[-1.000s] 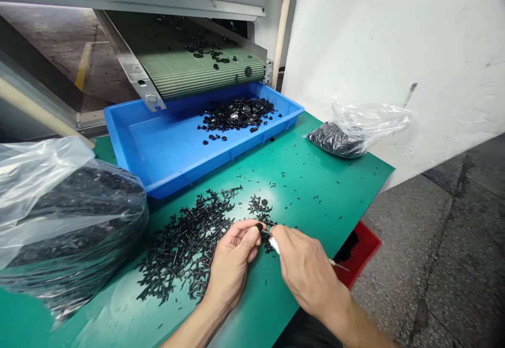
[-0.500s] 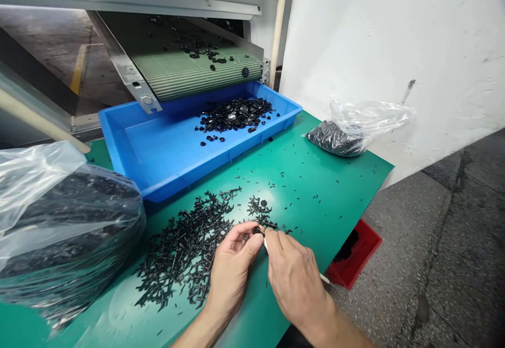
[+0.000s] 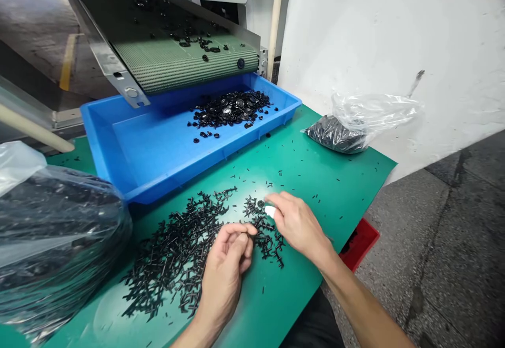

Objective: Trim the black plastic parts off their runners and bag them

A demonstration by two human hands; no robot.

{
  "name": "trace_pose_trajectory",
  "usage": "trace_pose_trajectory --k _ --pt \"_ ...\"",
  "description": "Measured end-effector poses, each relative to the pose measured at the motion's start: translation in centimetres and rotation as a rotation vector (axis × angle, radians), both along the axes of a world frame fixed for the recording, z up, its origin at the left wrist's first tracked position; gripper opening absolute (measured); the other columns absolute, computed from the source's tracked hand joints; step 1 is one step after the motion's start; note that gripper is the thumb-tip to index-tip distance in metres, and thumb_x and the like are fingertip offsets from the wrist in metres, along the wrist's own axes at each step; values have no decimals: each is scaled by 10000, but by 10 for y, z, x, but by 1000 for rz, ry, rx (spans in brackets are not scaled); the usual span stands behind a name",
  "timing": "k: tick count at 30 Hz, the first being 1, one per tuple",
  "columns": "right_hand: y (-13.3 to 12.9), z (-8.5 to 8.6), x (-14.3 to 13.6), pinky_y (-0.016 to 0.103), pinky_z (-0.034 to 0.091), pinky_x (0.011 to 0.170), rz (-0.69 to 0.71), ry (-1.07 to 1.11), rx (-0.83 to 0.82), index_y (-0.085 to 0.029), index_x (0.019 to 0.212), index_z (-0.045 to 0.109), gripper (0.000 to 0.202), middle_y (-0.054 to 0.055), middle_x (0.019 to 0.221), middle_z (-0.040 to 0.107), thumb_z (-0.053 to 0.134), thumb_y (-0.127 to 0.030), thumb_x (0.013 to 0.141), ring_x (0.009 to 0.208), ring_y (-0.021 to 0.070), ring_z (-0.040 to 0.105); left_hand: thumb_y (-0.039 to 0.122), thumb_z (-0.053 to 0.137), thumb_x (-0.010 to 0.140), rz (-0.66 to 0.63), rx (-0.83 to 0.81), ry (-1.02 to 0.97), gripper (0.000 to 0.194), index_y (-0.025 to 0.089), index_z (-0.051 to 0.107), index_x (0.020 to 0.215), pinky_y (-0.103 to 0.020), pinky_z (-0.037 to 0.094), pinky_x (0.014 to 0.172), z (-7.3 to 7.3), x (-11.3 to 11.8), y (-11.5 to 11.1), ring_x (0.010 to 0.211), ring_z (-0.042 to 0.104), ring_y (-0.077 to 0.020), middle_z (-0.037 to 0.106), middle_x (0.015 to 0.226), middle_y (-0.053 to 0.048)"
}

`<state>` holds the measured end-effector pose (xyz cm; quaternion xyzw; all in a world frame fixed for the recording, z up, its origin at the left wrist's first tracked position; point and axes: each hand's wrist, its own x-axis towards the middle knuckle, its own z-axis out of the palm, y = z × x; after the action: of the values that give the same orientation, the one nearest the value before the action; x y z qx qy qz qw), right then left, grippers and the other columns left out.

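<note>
Over the green table, my left hand [image 3: 226,266] is closed, its thumb and index finger pinched. Something dark sits at these fingertips, too hidden to name. My right hand [image 3: 298,224] reaches beyond it, with the index finger stretched out towards a small round black part [image 3: 260,204]; that fingertip is blurred. A white cover [image 3: 270,211] wraps the right thumb. The end of a thin stick-like tool [image 3: 331,240] shows behind the right hand, the rest of it hidden by the hand. Small black branched pieces [image 3: 185,242] lie heaped left of and beyond my left hand.
A blue tray [image 3: 158,182] holds a pile of black round parts under a green conveyor belt [image 3: 169,71]. A large clear bag [image 3: 59,242] of black parts stands at left, a smaller bag [image 3: 339,132] at right. Below the table edge is a red bin [image 3: 365,245].
My hands have come apart. The right hand has moved away and slightly right, towards the small black pieces; the left has stayed pinched near its place. The camera view has shifted slightly.
</note>
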<state>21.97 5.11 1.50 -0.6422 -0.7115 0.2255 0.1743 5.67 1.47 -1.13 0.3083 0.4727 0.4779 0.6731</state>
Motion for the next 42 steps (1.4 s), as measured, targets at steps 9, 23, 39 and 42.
trace_pose_trajectory --k 9,23,39,42 --pt "9 7 2 228 379 745 165 96 32 -222 1004 650 379 4 945 610 423 3 801 835 129 554 408 536 913 -47 -4 -60 253 174 628 880 -200 233 432 9 0 3 560 372 -90 565 760 -10" --pt "-35 23 -3 255 409 777 133 275 72 -211 987 556 326 15 977 620 378 -9 803 892 146 566 320 717 813 -192 -16 -146 309 151 667 1067 -180 257 472 1 -4 4 538 361 -71 521 608 28" --pt "-77 8 -28 289 326 631 10 -158 134 -206 908 514 233 27 828 610 343 -49 915 727 179 573 282 748 782 -109 -3 -175 191 171 664 912 -153 288 461 6 2 3 551 401 -63 642 745 -19" --pt "-75 9 -29 289 338 637 7 -170 120 -209 927 522 225 29 846 621 356 -58 924 746 183 588 267 746 784 -116 4 -155 175 174 667 909 -159 302 480 7 3 1 556 406 -69 631 725 -5"
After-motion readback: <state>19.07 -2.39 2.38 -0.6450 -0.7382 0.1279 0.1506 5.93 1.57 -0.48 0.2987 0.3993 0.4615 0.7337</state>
